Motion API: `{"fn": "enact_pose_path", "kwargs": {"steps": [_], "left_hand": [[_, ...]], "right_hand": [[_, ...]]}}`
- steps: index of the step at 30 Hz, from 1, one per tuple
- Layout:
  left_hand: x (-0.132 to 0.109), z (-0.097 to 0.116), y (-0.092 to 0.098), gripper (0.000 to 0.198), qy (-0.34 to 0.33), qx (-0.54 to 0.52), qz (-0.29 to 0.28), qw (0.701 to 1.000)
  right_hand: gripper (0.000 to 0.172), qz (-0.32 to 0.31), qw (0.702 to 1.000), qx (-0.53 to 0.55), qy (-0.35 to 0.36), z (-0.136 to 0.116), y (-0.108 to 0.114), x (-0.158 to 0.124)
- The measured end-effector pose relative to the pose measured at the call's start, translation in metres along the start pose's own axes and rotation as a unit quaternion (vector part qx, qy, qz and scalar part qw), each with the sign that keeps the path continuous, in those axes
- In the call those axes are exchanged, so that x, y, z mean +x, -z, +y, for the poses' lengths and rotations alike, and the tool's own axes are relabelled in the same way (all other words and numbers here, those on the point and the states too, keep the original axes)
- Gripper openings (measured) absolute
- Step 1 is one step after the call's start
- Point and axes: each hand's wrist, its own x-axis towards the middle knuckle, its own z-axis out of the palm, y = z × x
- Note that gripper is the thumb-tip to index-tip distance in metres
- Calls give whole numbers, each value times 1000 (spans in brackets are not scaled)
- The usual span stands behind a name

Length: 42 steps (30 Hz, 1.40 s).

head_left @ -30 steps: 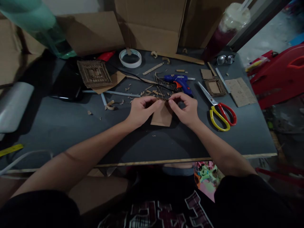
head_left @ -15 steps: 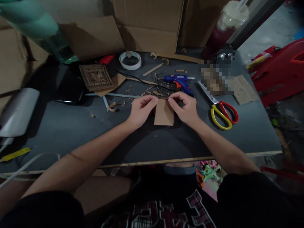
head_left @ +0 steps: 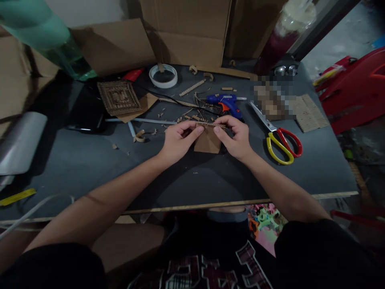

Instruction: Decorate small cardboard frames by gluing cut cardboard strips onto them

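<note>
A small brown cardboard piece (head_left: pixel 207 141) with a thin corrugated strip along its top edge lies in the middle of the dark table (head_left: pixel 90 168). My left hand (head_left: pixel 178 139) pinches its upper left corner, fingers closed. My right hand (head_left: pixel 234 135) pinches its upper right side, fingers closed too. A blue glue gun (head_left: pixel 226 103) lies just behind my right hand. Yellow and red scissors (head_left: pixel 279 141) rest to the right of it.
A patterned cardboard square (head_left: pixel 118 96), a tape roll (head_left: pixel 164 75) and loose cardboard scraps lie further back. Cardboard boxes (head_left: pixel 183 32) stand along the rear edge. A green bottle (head_left: pixel 45 38) is at the far left, a corrugated sheet (head_left: pixel 309 113) at the right.
The cardboard piece has been raised and tilted slightly between my hands, and the strip now shows along its top edge. Both hands stayed in place.
</note>
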Motion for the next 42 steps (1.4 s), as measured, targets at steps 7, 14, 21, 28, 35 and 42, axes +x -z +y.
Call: {"fn": "enact_pose_path", "kwargs": {"steps": [7,14,21,28,35,42], "left_hand": [[-5,-1,1,38,-55,62,-3,997],[-8,0,2,32,-124,125,17,984],[-9,1,2,23,-197,146,41,969],[-10,4,1,25,-230,176,53,956],[-10,7,0,27,-173,154,59,971],[-9,9,-2,37,-98,117,60,986]], "right_hand": [[18,-8,1000,26,15,-1,-1,-2],[12,-22,999,19,35,-5,2,-2],[9,-32,997,2,67,-8,4,0],[38,11,990,-70,125,-11,6,-4],[19,41,963,-210,161,-16,4,-3],[2,41,960,-223,164,-10,2,-2]]}}
